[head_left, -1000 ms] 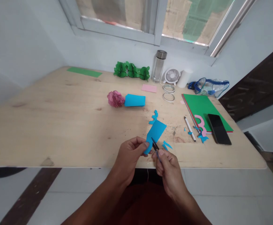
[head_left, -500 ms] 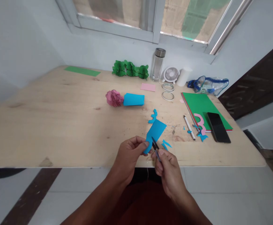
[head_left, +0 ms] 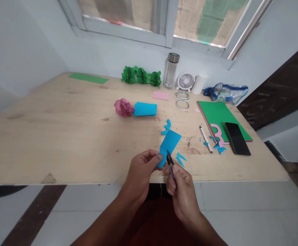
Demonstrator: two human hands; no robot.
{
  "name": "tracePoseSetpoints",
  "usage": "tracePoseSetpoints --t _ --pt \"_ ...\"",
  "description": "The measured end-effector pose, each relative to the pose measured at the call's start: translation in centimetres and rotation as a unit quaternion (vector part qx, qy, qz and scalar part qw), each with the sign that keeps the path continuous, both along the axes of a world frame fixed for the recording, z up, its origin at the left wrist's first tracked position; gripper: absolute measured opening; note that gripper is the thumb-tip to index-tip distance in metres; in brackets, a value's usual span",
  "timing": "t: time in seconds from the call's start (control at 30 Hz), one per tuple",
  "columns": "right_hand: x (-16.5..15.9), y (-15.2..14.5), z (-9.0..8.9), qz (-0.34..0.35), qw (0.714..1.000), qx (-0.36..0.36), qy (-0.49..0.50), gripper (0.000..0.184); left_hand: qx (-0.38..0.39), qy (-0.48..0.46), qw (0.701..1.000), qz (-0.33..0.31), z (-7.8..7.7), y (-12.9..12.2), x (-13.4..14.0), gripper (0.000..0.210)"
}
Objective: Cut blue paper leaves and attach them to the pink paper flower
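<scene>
- Here was the blue paper [head_left: 172, 138], just below the middle of the frame, tilted over the near part of the counter [head_left: 61, 147].
- The left hand [head_left: 143, 166], low in the centre, had it: thumb on top, fingers beneath, a pinch on the lower left end. The upper right end had no finger on it at all!
- In from the lower right, the right hand [head_left: 181, 181] was closed around the scissors [head_left: 171, 169], most of the handles hidden by its fingers.
- And the blades [head_left: 169, 157] were right up at the paper's lower right edge; how wide they stood apart, one could not tell.
- Tense spot, this: the left fingertips sat just beside that steel. A slip of the right hand, or one bite too deep, could have nicked a finger.
- That free end was a worry too; with only one corner pinched, the sheet could have bent or swung under the blades, leaving a ragged line.
- A hasty turn of the wrist might have run the cut clean across.
- Loose blue slivers [head_left: 181, 159] lay just right of the work, a wavy blue scrap [head_left: 166, 127] just above it; a careless sleeve or elbow could have swept either away.
</scene>
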State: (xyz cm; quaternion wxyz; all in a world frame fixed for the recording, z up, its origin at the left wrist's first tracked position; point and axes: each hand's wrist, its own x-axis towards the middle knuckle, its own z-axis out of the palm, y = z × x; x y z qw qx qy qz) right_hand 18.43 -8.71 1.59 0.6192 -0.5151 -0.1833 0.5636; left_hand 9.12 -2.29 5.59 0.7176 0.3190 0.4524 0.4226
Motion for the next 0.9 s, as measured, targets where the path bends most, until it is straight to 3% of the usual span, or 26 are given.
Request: tracePoseSetpoints --t 0.37,0.9 --pt "-0.9 0.2 -0.4 -0.031 0.999 0.023 0.025 0.036 -0.023 -0.015 0.999 0.035 0.0 -0.5 0.6 0.013" --pt "-1.0 0.2 -0.2 -0.038 0.999 0.012 -0.006 0.036 -0.002 -0.002 1.000 0.023 0.8 -0.7 0.6 0.014"
